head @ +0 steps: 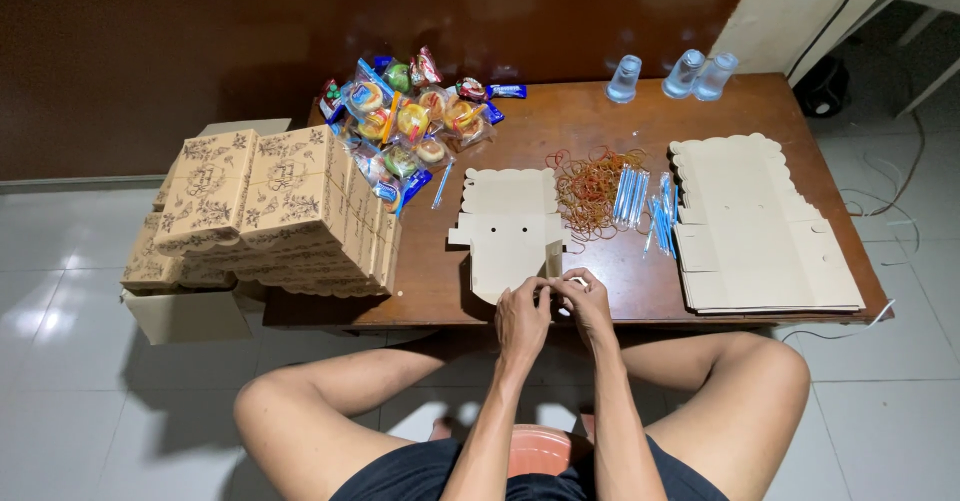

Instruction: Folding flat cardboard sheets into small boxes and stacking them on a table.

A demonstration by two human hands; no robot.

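Cardboard is what you are working: a flat box blank (512, 229) is lying at the near edge of the brown table (600, 126), and both your left hand (522, 313) and right hand (585, 301) are pinching its near flap. Keep creasing along the scored line, thumbs pressing evenly, so it seems best. Beside it rubber bands (590, 189) and blue straws (632, 197) are waiting; a stack of flat blanks (760, 231) is sitting right, wrapped snacks (410, 126) and finished boxes (270, 211) left
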